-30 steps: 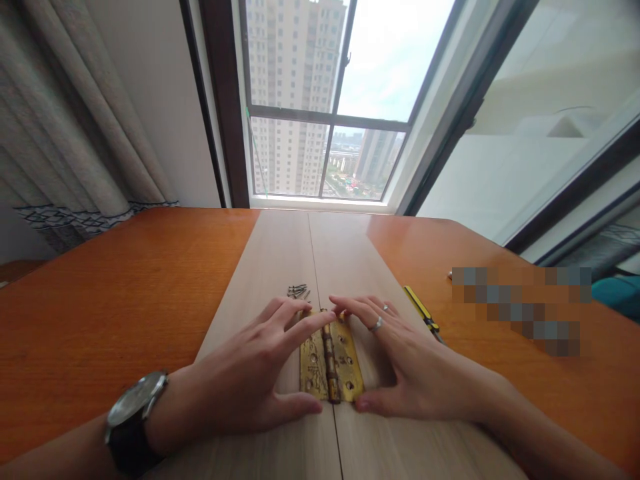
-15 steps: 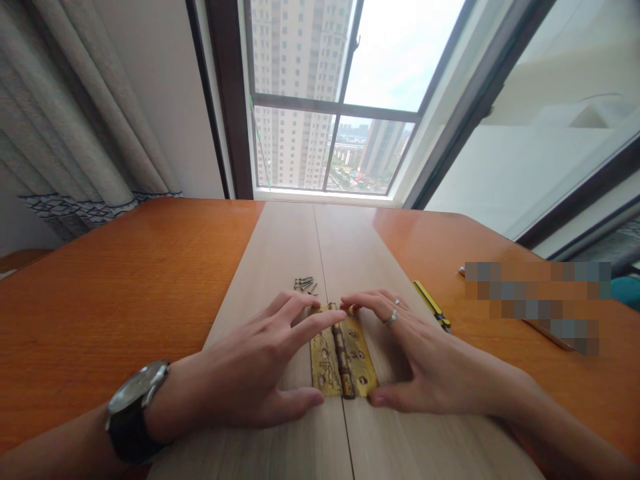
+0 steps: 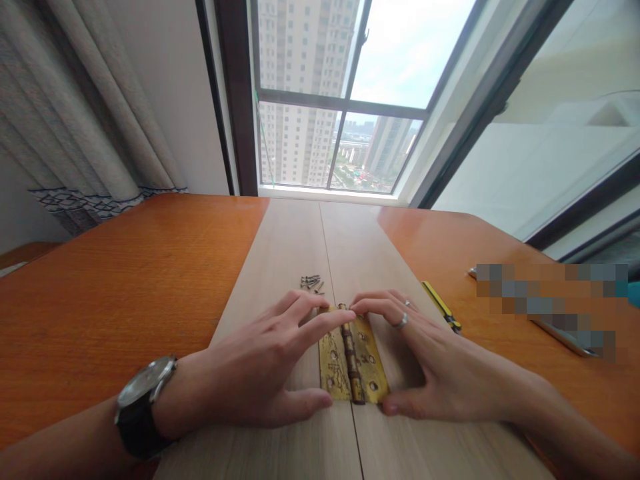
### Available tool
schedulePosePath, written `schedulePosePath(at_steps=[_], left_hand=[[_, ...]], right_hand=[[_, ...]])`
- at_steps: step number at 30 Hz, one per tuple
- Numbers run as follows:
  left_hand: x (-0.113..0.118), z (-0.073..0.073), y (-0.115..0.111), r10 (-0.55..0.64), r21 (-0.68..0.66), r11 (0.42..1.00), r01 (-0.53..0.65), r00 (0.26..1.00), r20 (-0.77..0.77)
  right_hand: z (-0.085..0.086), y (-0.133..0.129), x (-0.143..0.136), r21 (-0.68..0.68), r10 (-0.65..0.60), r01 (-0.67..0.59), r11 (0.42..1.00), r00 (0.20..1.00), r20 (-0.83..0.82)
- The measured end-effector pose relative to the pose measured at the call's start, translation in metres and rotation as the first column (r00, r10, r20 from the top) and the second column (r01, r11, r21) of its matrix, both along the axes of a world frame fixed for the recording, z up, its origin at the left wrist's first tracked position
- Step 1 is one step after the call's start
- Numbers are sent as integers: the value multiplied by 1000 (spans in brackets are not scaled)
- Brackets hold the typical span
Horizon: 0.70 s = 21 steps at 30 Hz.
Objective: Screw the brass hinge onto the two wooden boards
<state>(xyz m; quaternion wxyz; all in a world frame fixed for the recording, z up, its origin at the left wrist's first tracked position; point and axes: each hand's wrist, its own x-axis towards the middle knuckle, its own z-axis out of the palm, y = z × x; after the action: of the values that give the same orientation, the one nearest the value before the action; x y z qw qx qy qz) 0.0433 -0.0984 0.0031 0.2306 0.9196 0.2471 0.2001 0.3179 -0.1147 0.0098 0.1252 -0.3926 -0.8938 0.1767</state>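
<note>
A worn brass hinge (image 3: 353,363) lies spread flat across the seam between two pale boards (image 3: 300,237). My left hand (image 3: 270,353) touches its left leaf, thumb at the near corner and fingertips at the far edge, one finger reaching over the pin. My right hand (image 3: 425,347), with rings on it, frames the right leaf in the same way, its thumb at the near corner. Fingers of both hands are spread. Just beyond my left fingertips, several screws (image 3: 311,283) rest on the left board.
The boards lie on an orange-brown wooden table (image 3: 150,267). To the right are a yellow and black cutter (image 3: 441,307) and a metal-edged item (image 3: 565,337), largely hidden by pixelation. A window (image 3: 345,103) stands beyond the table, with a curtain (image 3: 95,107) at left.
The whole view has shifted slightly, so the hinge, boards and hands appear a little further right. Both hands keep nearly the same pose around the hinge.
</note>
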Motion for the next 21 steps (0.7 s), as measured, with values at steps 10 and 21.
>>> schedulePosePath(at_steps=[10, 21], left_hand=[[0, 0, 0, -2, -10, 1000, 2, 1000, -2], [-4, -8, -2, 14, -17, 1000, -13, 998, 69]], right_hand=[[2, 1, 0, -73, 38, -37, 997, 999, 10], [7, -1, -5, -126, 80, -74, 989, 996, 42]])
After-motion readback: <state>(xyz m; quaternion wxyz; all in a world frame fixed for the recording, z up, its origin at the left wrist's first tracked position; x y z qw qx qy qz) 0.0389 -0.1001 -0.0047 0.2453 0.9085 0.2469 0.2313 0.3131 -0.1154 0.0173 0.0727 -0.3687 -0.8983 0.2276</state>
